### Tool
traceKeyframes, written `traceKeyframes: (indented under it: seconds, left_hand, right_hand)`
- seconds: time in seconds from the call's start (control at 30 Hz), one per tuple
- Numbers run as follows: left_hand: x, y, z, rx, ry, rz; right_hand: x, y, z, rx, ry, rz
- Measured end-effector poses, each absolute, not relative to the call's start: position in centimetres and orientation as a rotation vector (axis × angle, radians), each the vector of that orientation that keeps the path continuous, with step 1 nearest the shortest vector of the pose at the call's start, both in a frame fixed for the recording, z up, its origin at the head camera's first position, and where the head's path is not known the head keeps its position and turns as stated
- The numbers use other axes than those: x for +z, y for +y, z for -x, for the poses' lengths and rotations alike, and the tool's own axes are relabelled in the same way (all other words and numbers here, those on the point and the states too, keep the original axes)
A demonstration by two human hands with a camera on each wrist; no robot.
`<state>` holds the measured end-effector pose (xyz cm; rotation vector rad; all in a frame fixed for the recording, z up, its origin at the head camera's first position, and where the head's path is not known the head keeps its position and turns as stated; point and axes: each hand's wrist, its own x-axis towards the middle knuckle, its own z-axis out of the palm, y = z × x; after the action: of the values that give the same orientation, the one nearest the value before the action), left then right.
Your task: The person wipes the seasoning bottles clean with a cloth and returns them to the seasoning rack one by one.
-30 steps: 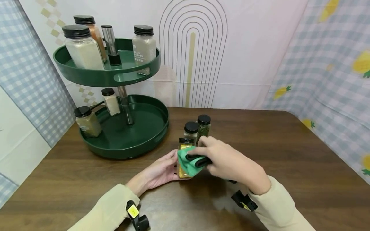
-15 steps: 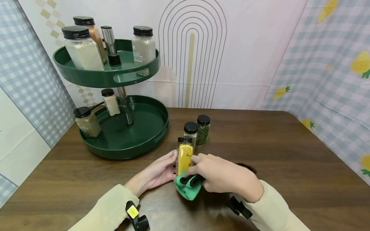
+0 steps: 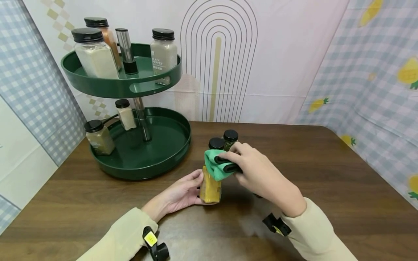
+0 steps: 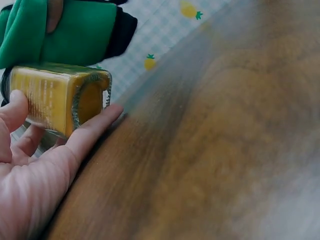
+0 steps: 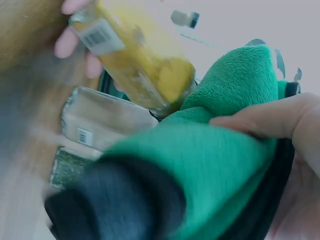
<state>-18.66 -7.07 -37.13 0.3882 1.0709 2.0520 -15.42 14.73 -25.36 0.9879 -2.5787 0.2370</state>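
My left hand [image 3: 181,194] grips a square glass spice jar [image 3: 210,190] of yellow powder by its side. In the left wrist view the thumb lies on the jar's label [image 4: 42,95] and a finger runs along its base. A folded green cloth with black edging [image 3: 215,166] is pinched in my right hand [image 3: 256,172], over the jar's upper part. The cloth hides the jar's cap in the head view. Just behind stand a jar with a black cap [image 3: 216,143] and a jar of green herbs [image 3: 230,137], both partly covered.
A two-tier green turntable rack [image 3: 140,172] stands at the left. Its upper tier holds several jars, including one of black pepper [image 3: 163,56]. Two small jars, one pale [image 3: 125,116] and one olive-toned [image 3: 99,139], are on the lower tier. A patterned curtain backs the wooden table [image 3: 310,163].
The right hand with the cloth slid down to the jar's base, then rose to its top. My left hand keeps its grip, with the jar now slightly tilted.
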Motion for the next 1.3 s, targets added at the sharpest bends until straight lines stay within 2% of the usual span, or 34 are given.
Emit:
traceKeyframes:
  seconds: [0.63,0.87,0.97,1.17,1.3]
  left_hand:
    - [-37.1,-7.1,18.7,2.067,1.06,-0.359]
    - [-37.1,-7.1,18.5,2.022,1.126,-0.381]
    - [-37.0,-7.1,18.6,2.015,1.132,-0.379]
    - [-36.9,-7.3,18.8,1.969,1.087,-0.437]
    - [-36.9,-7.4,18.8,1.976,1.064,-0.473]
  right_hand:
    - [-25.7,13.1,13.3,0.151,-2.953,-1.358]
    - [-24.5,13.9,13.1,0.351,-3.076,-1.409]
    - [-23.7,15.1,13.5,0.432,-2.933,-1.34]
    - [-23.2,16.6,14.3,0.391,-2.768,-1.008]
    - [-24.0,16.2,15.1,0.321,-2.772,-0.963]
